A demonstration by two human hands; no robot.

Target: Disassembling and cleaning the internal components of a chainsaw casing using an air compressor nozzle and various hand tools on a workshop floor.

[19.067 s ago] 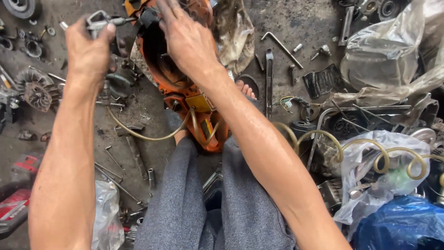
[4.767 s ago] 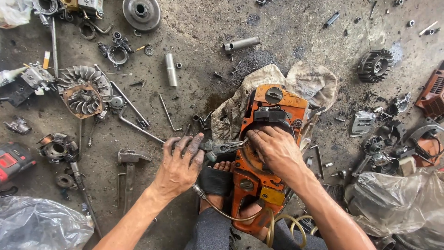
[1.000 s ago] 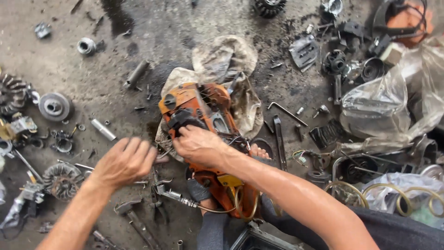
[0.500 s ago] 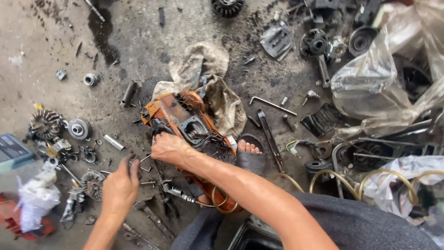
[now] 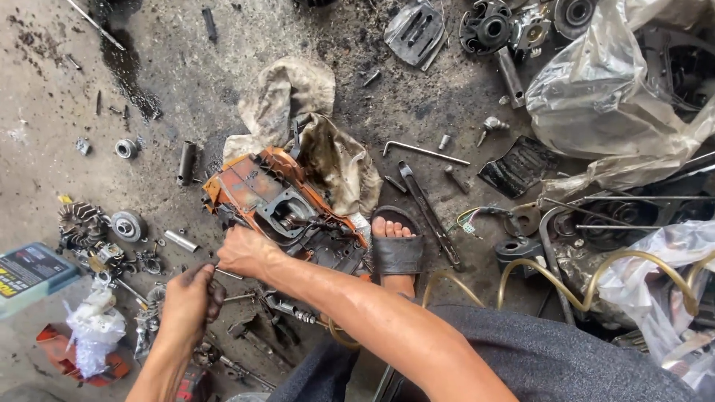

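An orange chainsaw engine housing (image 5: 261,190), stripped and greasy, lies on the concrete floor, partly on a dirty rag (image 5: 298,97). My right hand (image 5: 244,253) grips the housing's near left corner, my forearm running in from the lower right. My left hand (image 5: 190,298), black with grease, hovers just below and left of it, fingers curled over a thin metal rod (image 5: 229,275). Whether it holds the rod is unclear. Pliers and other tools (image 5: 287,309) lie beside both hands.
My foot in a black sandal (image 5: 396,249) is right of the housing. A hex key (image 5: 424,151) and a flat wrench (image 5: 428,212) lie beyond. Plastic bags (image 5: 596,97), yellow hose (image 5: 551,279) and engine parts crowd the right. A flywheel (image 5: 80,223), small parts and a blue box (image 5: 30,272) lie on the left.
My left hand has moved up from the tools to just under my right hand. My right hand stays on the housing. The view has shifted slightly.
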